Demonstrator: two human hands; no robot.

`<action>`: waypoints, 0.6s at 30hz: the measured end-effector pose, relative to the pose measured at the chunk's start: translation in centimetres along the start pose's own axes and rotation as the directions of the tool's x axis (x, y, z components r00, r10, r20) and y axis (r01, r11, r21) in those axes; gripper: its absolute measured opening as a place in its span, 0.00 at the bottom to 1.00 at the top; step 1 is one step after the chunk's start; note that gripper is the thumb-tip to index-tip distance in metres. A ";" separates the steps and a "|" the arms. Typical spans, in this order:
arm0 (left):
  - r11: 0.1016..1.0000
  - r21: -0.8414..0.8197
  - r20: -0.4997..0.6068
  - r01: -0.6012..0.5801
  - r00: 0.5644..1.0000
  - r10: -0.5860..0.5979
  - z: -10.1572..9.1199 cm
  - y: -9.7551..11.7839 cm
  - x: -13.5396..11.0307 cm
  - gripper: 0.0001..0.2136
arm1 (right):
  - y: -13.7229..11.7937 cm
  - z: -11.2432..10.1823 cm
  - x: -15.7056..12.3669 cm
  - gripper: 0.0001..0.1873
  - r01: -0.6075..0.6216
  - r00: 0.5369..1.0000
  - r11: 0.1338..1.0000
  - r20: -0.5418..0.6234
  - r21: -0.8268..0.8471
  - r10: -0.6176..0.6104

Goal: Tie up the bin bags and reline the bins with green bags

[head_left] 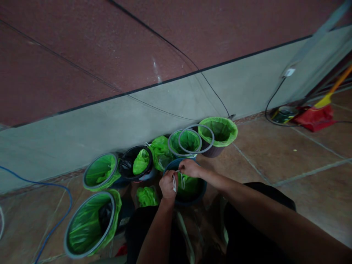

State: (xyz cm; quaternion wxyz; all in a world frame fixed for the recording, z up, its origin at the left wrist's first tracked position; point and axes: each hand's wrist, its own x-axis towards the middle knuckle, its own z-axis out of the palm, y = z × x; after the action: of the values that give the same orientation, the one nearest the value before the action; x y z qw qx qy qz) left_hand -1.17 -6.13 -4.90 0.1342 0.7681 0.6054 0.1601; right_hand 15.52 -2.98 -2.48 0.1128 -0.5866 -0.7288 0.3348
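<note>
Both my hands meet over a dark blue bin (202,190) lined with a green bag (189,183), close in front of me on the tiled floor. My left hand (168,185) pinches a thin white drawstring (174,183) of the bag. My right hand (190,168) grips the other end of the string at the bin's rim. The string runs between the two hands.
Several small bins with green liners stand along the wall: one at front left (89,223), one behind it (101,170), a black one (136,163), and two at the back (218,134). A loose grey ring (195,139) rests there. Red dustpan (315,117) far right; blue cable (59,205) left.
</note>
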 end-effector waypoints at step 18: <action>0.991 -0.135 -0.017 0.016 1.000 -0.018 0.1 0.4 0.3 0.11 | 0.4 1.0 0.3 0.19 0.162 0.986 0.983 0.037 0.084 -0.165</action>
State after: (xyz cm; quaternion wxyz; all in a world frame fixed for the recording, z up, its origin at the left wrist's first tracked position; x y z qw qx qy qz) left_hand -0.75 -5.90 -4.81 0.1813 0.7505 0.6011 0.2065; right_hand 15.19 -3.04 -3.54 0.1475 -0.5122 -0.7626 0.3665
